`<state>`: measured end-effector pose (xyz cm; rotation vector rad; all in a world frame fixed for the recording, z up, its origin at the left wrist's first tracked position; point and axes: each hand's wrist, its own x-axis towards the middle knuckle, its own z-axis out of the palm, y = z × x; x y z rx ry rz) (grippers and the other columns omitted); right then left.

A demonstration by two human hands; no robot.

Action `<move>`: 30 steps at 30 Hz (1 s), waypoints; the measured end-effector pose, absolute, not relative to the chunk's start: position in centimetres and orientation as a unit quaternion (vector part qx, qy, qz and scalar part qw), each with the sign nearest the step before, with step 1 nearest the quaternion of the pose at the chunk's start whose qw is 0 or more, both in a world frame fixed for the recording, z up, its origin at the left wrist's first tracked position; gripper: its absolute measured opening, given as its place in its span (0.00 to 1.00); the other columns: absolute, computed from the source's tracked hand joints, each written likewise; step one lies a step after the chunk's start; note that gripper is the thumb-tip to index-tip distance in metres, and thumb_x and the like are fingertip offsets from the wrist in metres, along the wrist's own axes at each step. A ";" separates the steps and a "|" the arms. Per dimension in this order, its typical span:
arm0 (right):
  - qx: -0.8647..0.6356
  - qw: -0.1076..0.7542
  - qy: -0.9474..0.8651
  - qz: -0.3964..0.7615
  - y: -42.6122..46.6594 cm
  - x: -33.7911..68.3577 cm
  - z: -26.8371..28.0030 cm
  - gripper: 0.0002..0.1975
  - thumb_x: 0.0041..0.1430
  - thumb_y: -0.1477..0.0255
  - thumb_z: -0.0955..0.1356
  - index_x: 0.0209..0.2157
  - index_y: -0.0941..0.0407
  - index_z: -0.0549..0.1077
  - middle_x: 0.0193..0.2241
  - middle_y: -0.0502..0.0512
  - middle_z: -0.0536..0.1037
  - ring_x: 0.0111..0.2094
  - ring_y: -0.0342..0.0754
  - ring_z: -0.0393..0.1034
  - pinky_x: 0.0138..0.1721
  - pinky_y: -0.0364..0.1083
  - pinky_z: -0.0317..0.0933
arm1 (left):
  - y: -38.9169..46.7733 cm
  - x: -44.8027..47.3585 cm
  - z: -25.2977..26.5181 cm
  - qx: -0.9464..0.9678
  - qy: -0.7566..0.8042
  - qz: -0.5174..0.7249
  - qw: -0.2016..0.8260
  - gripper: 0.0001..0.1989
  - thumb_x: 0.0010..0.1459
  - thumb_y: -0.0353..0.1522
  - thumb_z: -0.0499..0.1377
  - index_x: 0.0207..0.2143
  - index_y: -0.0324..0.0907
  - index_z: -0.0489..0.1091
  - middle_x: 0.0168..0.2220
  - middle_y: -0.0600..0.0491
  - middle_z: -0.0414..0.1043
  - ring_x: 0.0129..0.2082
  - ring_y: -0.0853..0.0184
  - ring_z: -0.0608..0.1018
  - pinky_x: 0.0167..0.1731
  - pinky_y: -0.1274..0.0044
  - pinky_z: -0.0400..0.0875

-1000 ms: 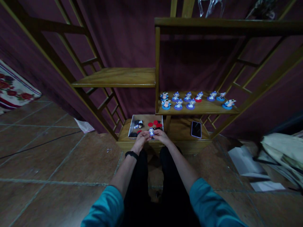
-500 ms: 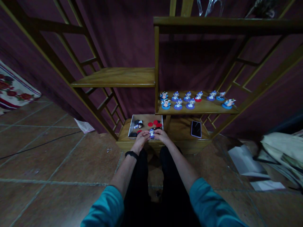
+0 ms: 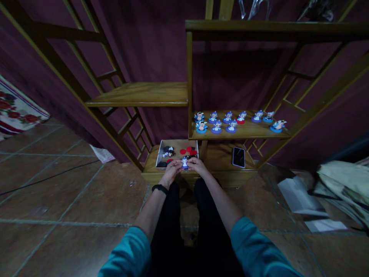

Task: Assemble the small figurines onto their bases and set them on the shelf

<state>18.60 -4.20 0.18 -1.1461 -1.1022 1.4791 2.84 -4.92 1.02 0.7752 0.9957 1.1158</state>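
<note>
A small purple-and-white figurine [image 3: 185, 162] is held upright between my two hands, over the front edge of a shallow box. My left hand [image 3: 172, 169] grips its left side and my right hand [image 3: 197, 165] its right side, fingers closed at the base. The open box [image 3: 177, 144] has white walls and a brown inside. In it lie red discs [image 3: 183, 152], black pieces, and a loose dark-haired figurine [image 3: 168, 154]. My hands hide part of the box's front.
Several finished-looking figurines on round bases [image 3: 216, 126] stand on the shelf [image 3: 245, 132] at upper right. A phone [image 3: 239, 157] lies on the lower board to the right of the box. An upper-left shelf [image 3: 144, 94] overhangs the box. A pale bag [image 3: 343, 179] rests on the floor at right.
Almost nothing differs. The view has shifted very slightly, and both hands still hold the figurine in the same place.
</note>
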 end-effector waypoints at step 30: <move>-0.471 0.465 -0.408 0.629 -4.0 18.7 0.5 0.07 0.43 0.71 0.71 0.26 0.57 0.71 0.21 0.48 0.72 0.21 0.39 0.67 0.27 0.42 0.68 | -4.8 2.8 1.4 0.309 0.442 0.469 0.699 0.09 0.47 0.25 0.63 0.33 0.35 0.71 0.29 0.48 0.75 0.28 0.69 0.77 0.32 0.78 0.73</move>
